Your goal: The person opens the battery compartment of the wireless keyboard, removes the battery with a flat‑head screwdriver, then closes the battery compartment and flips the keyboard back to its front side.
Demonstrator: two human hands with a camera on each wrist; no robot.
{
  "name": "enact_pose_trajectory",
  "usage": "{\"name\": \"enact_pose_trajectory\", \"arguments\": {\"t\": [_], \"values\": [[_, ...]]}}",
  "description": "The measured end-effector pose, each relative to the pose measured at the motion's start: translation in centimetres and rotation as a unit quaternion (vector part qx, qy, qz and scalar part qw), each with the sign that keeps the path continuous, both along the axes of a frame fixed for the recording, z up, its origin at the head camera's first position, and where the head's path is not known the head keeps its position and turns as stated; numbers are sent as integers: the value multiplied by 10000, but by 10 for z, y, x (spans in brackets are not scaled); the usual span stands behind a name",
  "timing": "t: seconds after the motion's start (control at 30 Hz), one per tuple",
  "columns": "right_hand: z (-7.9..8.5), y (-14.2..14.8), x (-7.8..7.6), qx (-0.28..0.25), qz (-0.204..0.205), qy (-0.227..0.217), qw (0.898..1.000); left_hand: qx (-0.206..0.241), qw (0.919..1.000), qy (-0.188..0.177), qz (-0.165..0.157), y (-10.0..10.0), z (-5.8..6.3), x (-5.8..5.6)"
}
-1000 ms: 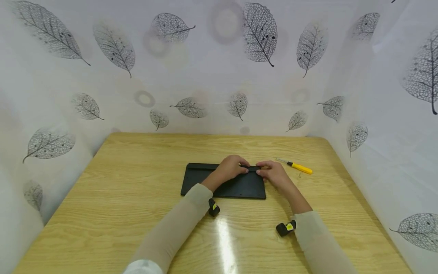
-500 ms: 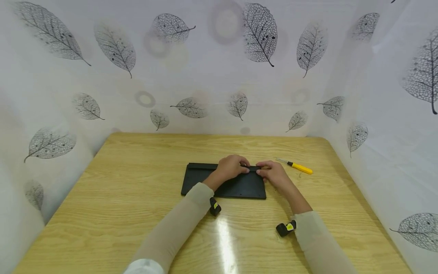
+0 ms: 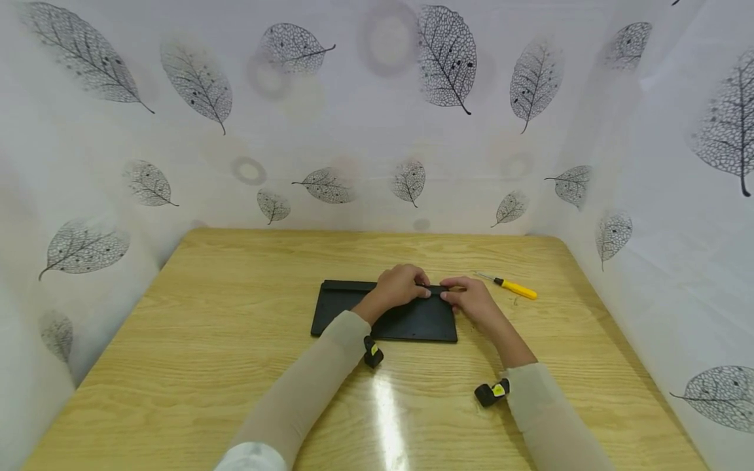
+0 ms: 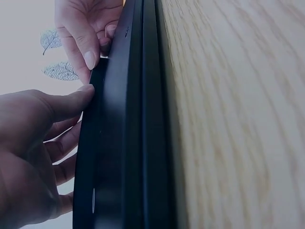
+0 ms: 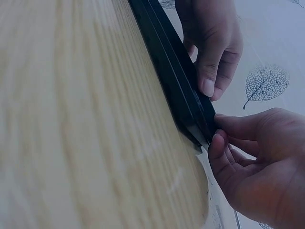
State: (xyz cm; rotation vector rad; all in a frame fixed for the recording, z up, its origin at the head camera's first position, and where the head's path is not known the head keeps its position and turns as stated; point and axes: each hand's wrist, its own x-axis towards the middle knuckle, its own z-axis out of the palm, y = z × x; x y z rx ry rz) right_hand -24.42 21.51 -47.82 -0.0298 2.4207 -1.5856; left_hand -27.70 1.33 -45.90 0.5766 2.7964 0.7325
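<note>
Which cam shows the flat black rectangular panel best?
Head: it shows the black panel from above, broad face and most of its outline, though the left hand covers part. Left wrist: a steep, narrow slant, cropped top and bottom. Right wrist: also foreshortened, one end visible, the other out of frame.

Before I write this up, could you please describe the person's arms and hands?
The left hand and right hand wear no gloves. Beige sleeves end near the wrists, and white cloth shows at the left one's near end. A small black camera with a yellow mark sits by each wrist.
</note>
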Motion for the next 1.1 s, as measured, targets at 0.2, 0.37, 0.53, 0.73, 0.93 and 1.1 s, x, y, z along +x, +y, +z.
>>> {"name": "enact_pose_trajectory", "arguments": {"t": [0.2,0.37,0.53,0.73,0.93,1.1], "values": [[1,0,-1,46,-48,-2,10000,-98,9998,151,46,2,1,1],[1,0,-1,105,-72,17,9999,-197,9994,273,87,3,0,2],[1,0,-1,79,-56,20,10000,-283,9994,211,55,4,2,2],[0,0,-1,-3,22,47,10000,-291,9996,-17,41,4,7,2],[0,1,-2,40,-20,56,10000,-81,9999,-102,55,4,7,2],[-1,1,-2,93,3,48,9999,-5,9998,-218,-15,1,6,2]]}}
